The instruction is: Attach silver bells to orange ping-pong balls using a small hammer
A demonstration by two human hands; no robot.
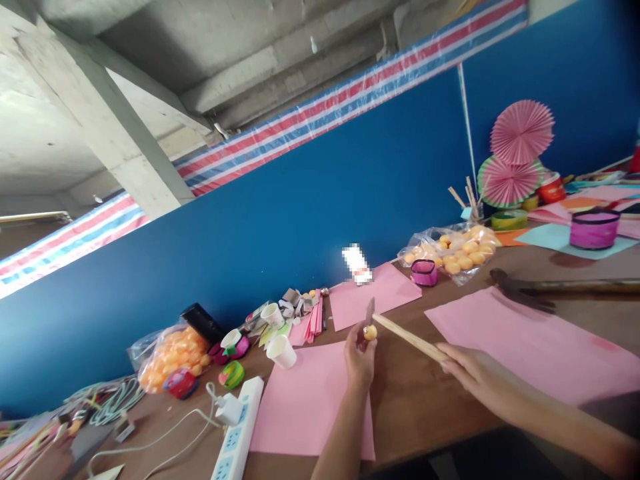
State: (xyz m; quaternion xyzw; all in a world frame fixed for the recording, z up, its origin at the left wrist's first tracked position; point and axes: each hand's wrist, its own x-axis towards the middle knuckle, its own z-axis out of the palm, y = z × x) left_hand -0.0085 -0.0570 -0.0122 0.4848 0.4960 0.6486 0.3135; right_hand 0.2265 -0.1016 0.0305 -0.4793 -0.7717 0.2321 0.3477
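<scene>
My left hand (pixel 359 360) is closed around a small orange-yellow ball (pixel 370 332), held up over the table. A dark, pointed blade-like piece (pixel 371 309) rises just above the ball; whether it is joined to the ball I cannot tell. In my right hand (pixel 470 373) is a pale wooden stick (pixel 407 335), gripped near one end. Its far tip comes close to the ball, and contact is unclear. Below my left forearm lies a pink paper sheet (pixel 310 413), and another pink sheet (pixel 530 347) is beyond my right hand.
A hammer (pixel 525 288) rests at the right. Bags of orange balls (pixel 173 357) and yellow balls (pixel 460 253) stand toward the blue partition (pixel 300 220). A white paper cup (pixel 281 351) and a power strip (pixel 237 433) with cords are at the left.
</scene>
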